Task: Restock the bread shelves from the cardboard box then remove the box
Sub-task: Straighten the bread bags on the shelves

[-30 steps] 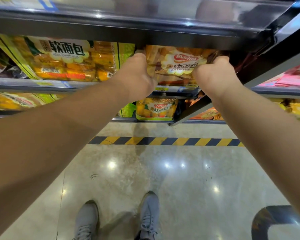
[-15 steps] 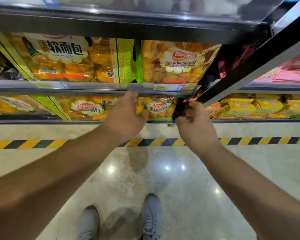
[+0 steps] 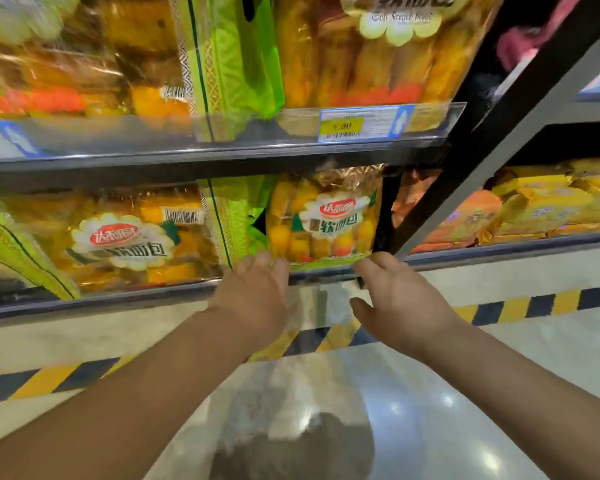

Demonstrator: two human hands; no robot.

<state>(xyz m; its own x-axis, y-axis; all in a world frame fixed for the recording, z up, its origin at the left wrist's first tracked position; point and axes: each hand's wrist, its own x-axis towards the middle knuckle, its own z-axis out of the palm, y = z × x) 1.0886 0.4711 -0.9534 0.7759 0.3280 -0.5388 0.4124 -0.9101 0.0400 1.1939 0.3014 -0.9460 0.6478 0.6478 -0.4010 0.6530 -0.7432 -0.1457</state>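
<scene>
Both hands have dropped from the upper shelf (image 3: 187, 157) to the lower shelf (image 3: 118, 296) since a second ago, and the view has closed in on the rack. At frame centre the left hand (image 3: 253, 299) and right hand (image 3: 399, 299) flank the bottom edge of a small bread pack (image 3: 324, 220), fingers loosely spread and gripping nothing. Whether the fingertips touch it I cannot tell. Large bread packs (image 3: 361, 57) fill the upper shelf edge to edge above a price tag (image 3: 357, 125). The lower shelf holds another big pack (image 3: 125, 240) at left, with a dark gap right of the small one. Restocking looks well along, but the cardboard box is out of view, so what it still holds is unknown and its removal is still to do.
</scene>
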